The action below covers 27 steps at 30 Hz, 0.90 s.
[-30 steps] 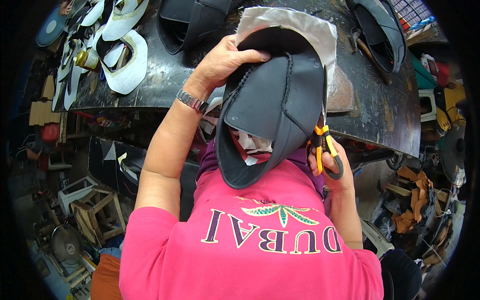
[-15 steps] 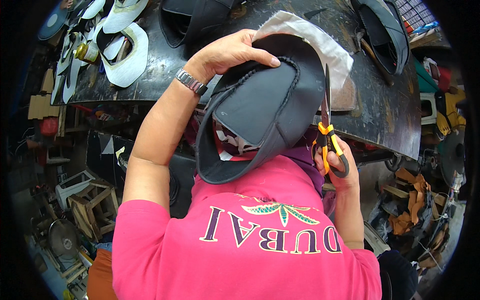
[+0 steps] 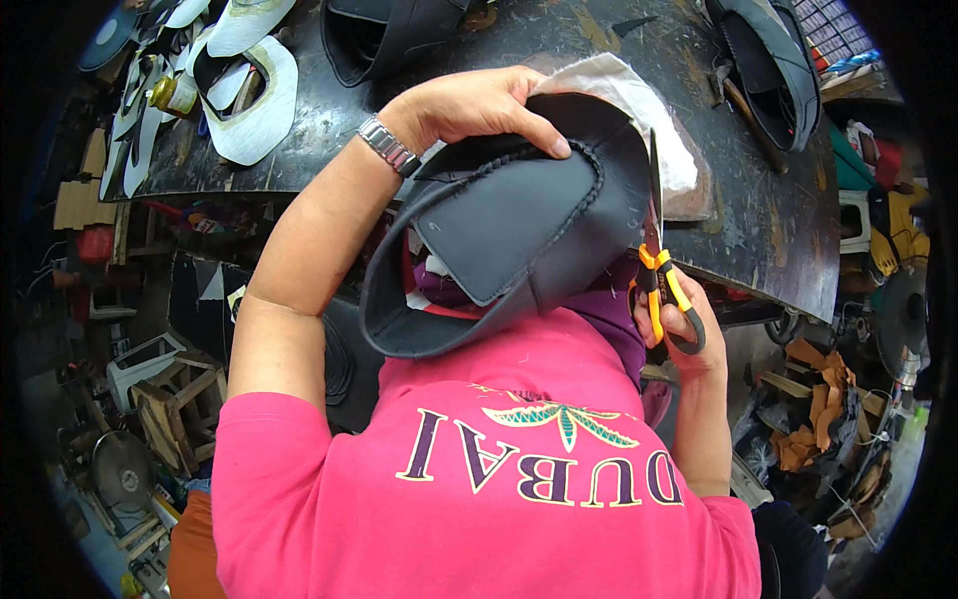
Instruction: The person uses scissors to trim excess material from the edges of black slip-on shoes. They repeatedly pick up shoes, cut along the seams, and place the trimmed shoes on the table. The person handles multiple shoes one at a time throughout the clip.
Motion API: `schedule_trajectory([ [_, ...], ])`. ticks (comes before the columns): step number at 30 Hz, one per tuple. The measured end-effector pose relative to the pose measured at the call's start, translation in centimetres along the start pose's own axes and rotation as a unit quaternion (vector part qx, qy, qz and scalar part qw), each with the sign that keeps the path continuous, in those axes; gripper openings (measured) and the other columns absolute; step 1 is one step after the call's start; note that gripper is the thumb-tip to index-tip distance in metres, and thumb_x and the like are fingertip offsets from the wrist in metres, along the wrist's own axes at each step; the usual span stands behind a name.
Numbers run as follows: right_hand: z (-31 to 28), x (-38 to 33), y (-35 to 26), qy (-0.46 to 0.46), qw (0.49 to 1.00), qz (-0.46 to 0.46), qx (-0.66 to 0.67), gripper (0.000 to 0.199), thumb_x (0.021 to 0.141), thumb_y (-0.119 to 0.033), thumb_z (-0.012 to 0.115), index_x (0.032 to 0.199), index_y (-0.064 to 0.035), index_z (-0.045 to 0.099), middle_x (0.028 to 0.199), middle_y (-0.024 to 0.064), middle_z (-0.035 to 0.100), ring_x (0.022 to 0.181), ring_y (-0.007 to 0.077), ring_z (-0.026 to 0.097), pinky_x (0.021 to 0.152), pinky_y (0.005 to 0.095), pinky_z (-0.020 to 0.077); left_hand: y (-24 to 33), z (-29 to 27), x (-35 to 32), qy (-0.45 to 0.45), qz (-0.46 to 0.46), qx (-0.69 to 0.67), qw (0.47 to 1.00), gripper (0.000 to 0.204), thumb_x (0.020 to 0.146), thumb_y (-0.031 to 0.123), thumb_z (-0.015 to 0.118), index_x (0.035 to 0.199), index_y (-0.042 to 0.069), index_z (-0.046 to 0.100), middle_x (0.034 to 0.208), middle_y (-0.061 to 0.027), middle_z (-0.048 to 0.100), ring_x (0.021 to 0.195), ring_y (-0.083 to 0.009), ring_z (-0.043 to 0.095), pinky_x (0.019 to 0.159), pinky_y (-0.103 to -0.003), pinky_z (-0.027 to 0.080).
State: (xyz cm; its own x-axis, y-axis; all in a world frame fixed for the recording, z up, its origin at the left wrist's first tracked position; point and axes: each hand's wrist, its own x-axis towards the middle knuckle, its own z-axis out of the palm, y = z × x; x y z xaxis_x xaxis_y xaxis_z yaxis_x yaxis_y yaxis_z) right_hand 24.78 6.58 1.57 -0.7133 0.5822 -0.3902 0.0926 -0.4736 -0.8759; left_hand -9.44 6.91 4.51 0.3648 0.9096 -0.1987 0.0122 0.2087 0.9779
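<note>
A black leather shoe upper (image 3: 489,225) with a braided seam around its toe panel is tilted in front of my chest. My left hand (image 3: 474,110) grips it by the toe end, the thumb pressed on top near the seam; its other fingers are hidden behind. White lining cloth (image 3: 639,95) sticks out past the toe edge. In my right hand (image 3: 704,334) is a pair of scissors (image 3: 657,262) with yellow-orange and black handles. Their blades point up along the upper's right edge, beside the cloth, and look slightly apart; whether they touch it I cannot tell.
The dark worktable (image 3: 758,240) spans the far side. White cut shoe pieces (image 3: 254,110) and a small jar (image 3: 175,97) lie at its left. More black uppers (image 3: 384,40) sit at the back, and another upper (image 3: 768,80) lies far right beside a wooden-handled tool (image 3: 753,125).
The upper has tilted further, its toe end lower and its open end shifted left. My left hand has come slightly nearer with it. The scissors have moved only a little to the right.
</note>
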Motion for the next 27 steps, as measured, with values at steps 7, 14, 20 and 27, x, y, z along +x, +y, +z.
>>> schedule_trajectory([
  [7, -0.4, -0.3, -0.7, -0.017, 0.999, 0.019, -0.024, 0.066, 0.064, -0.046, 0.087, 0.101, -0.0012, 0.056, 0.070, 0.0013, 0.054, 0.054, 0.0062, 0.050, 0.046, 0.0192, 0.0389, 0.5, 0.0, -0.7, -0.037, 0.041, 0.045, 0.997, 0.046, 0.080, 0.009, 0.077, 0.123, 0.000, 0.062, 0.103, -0.0042, 0.070, 0.089, -0.0096, 0.064, 0.085, -0.024, 0.052],
  [14, -1.0, 0.1, -0.9, -0.041, 0.996, 0.052, -0.066, 0.066, 0.063, -0.047, 0.086, 0.100, -0.0021, 0.057, 0.070, 0.0012, 0.055, 0.056, 0.0063, 0.051, 0.050, 0.0192, 0.0408, 0.8, 0.1, -0.5, -0.096, -0.048, 0.076, 0.991, 0.047, 0.080, 0.009, 0.076, 0.123, -0.001, 0.061, 0.101, -0.0036, 0.070, 0.089, -0.0088, 0.063, 0.083, -0.025, 0.052],
  [20, -1.3, 0.4, -1.1, -0.079, 0.994, 0.050, -0.063, 0.074, 0.062, -0.052, 0.083, 0.109, -0.0013, 0.055, 0.072, 0.0030, 0.055, 0.060, 0.0082, 0.050, 0.056, 0.0201, 0.0403, 1.0, -0.4, -0.7, -0.050, -0.007, 0.123, 0.991, 0.044, 0.079, 0.010, 0.078, 0.119, -0.001, 0.064, 0.096, -0.0023, 0.071, 0.083, -0.0081, 0.063, 0.078, -0.023, 0.052],
  [27, -0.8, 0.6, -0.6, -0.097, 0.993, 0.040, -0.054, 0.077, 0.062, -0.050, 0.084, 0.113, -0.0016, 0.052, 0.077, 0.0029, 0.055, 0.063, 0.0073, 0.050, 0.057, 0.0193, 0.0387, 0.8, 0.6, -0.2, -0.122, -0.083, 0.102, 0.984, 0.033, 0.080, 0.011, 0.077, 0.107, -0.003, 0.067, 0.092, -0.0050, 0.072, 0.078, -0.0105, 0.066, 0.072, -0.024, 0.054],
])
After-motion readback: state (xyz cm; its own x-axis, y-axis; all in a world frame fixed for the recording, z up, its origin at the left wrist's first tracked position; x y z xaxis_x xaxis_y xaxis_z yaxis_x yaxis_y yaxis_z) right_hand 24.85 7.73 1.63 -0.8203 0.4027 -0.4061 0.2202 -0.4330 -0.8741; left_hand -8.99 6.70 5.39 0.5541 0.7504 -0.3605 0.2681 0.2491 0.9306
